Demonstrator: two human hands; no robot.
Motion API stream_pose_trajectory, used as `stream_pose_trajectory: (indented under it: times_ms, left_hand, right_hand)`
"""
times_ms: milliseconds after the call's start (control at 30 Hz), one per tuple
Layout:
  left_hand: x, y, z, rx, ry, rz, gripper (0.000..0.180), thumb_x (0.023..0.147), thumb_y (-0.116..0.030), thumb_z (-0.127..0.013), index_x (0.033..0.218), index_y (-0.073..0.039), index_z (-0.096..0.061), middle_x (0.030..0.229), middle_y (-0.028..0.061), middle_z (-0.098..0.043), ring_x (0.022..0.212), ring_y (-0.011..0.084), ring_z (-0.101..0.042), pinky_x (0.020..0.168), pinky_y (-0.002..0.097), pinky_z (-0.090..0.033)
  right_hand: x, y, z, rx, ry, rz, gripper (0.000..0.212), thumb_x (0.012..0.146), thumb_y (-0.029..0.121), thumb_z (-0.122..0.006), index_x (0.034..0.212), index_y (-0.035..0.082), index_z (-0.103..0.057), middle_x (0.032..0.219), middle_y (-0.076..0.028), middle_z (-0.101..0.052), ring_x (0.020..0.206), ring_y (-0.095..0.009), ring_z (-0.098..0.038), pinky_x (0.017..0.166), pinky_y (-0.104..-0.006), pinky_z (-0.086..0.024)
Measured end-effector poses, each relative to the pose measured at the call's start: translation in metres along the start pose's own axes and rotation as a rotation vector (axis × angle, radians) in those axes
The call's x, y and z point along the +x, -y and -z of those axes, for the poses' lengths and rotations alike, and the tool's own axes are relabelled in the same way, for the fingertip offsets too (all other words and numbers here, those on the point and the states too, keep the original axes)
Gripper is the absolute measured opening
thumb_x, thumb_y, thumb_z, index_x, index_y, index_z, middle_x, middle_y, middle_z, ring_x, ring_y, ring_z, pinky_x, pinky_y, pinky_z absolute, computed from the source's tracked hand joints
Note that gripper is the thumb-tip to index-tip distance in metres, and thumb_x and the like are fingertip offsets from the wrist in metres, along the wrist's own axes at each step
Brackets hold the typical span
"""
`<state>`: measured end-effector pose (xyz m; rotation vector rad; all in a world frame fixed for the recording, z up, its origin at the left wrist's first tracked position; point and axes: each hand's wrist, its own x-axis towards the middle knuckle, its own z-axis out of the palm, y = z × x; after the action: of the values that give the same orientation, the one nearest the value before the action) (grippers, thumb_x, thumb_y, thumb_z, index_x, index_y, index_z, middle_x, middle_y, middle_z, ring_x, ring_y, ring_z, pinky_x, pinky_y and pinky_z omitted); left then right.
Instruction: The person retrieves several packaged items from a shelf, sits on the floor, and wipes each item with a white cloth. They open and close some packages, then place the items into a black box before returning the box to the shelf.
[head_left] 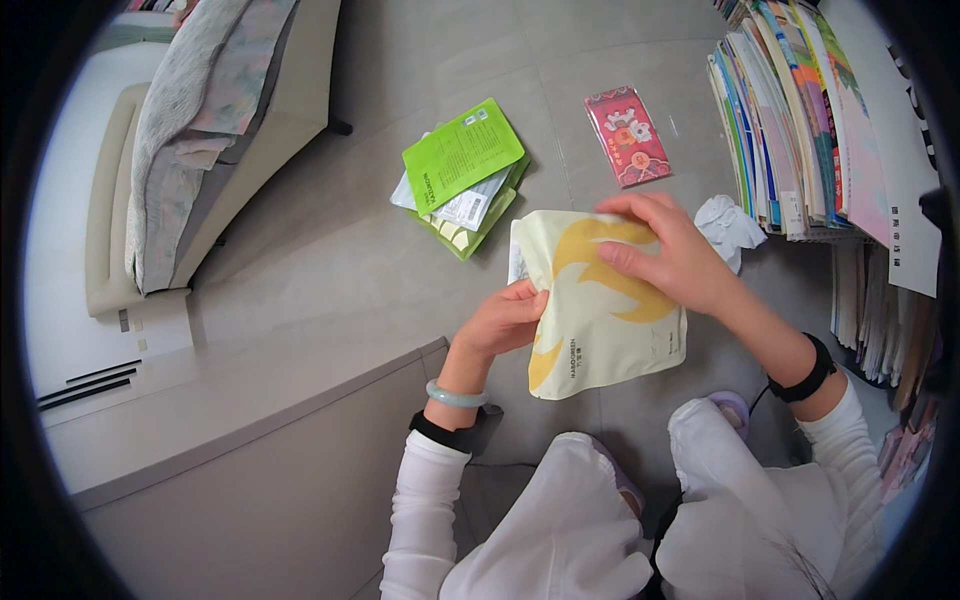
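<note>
Head view shows a cream pouch (pixel 605 340) with yellow shapes, held in the air above the floor (pixel 430 60), in front of the person. Fingers of the left hand (pixel 508 318) are closed on its left edge, with the thumb on the front; the right hand (pixel 672 255) lies over the upper right part, thumb and forefinger spread apart, and I cannot tell whether its hidden fingers grip. In my judgement, the pouch could swing down or slip if the right hand comes off, because the left one pinches only one side. Its soft wall could also crease under strong pressing (a white printed piece (pixel 516 255) shows behind the left edge; if it is loose, which I cannot say, it might fall). The floor has grey tiles. On it lie a pile of mostly green packets (pixel 465 155), a red packet (pixel 628 138) well apart from them, and something white and crumpled (pixel 728 228) near the tightly packed books (pixel 790 130). At upper left stands a bed (pixel 300 90), at lower left a grey cabinet (pixel 260 470).
</note>
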<state>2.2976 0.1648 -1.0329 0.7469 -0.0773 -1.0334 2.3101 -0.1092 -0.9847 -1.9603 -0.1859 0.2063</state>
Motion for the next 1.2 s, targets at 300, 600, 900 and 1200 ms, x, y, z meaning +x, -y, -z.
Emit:
stream_pose_trajectory:
  times_ms: [300,600,900,1200]
  left_hand:
    - [0.009,-0.017,-0.006,0.059,-0.199,0.031,0.038,0.097,-0.021,-0.060,0.128,0.001,-0.056,0.120,0.0061,-0.065,0.107,0.0149,-0.063,0.095,0.0322,-0.049]
    - [0.016,-0.015,-0.006,0.164,-0.287,-0.053,0.025,0.099,-0.022,-0.061,0.110,-0.001,-0.067,0.096,0.0029,-0.069,0.083,0.0083,-0.064,0.074,0.0253,-0.053]
    - [0.026,-0.009,-0.035,0.246,-0.469,-0.183,0.023,0.093,-0.020,-0.069,0.101,0.002,-0.072,0.086,0.0030,-0.070,0.071,0.0082,-0.062,0.063,0.0244,-0.051]
    - [0.044,0.000,-0.069,0.306,-0.701,-0.290,0.019,0.089,-0.015,-0.073,0.098,0.001,-0.074,0.086,0.0042,-0.070,0.070,0.0101,-0.064,0.063,0.0247,-0.054]
  right_hand:
    - [0.004,-0.012,0.014,0.246,0.150,-0.255,0.034,0.083,0.027,-0.076,0.099,0.000,-0.064,0.093,-0.006,-0.067,0.085,-0.013,-0.062,0.079,-0.0290,-0.050]
    - [0.007,-0.022,0.019,0.190,0.100,-0.202,0.034,0.082,0.027,-0.077,0.096,-0.001,-0.065,0.091,-0.007,-0.068,0.086,-0.012,-0.062,0.078,-0.0294,-0.050]
    - [-0.006,-0.006,-0.011,-0.208,-0.341,0.134,0.047,0.082,0.019,-0.074,0.121,0.006,-0.052,0.115,-0.014,-0.056,0.114,-0.033,-0.048,0.104,-0.0462,-0.032]
    - [-0.019,0.017,-0.017,0.221,0.036,-0.064,0.039,0.083,0.025,-0.078,0.102,0.002,-0.054,0.087,-0.012,-0.063,0.076,-0.022,-0.065,0.069,-0.0332,-0.053]
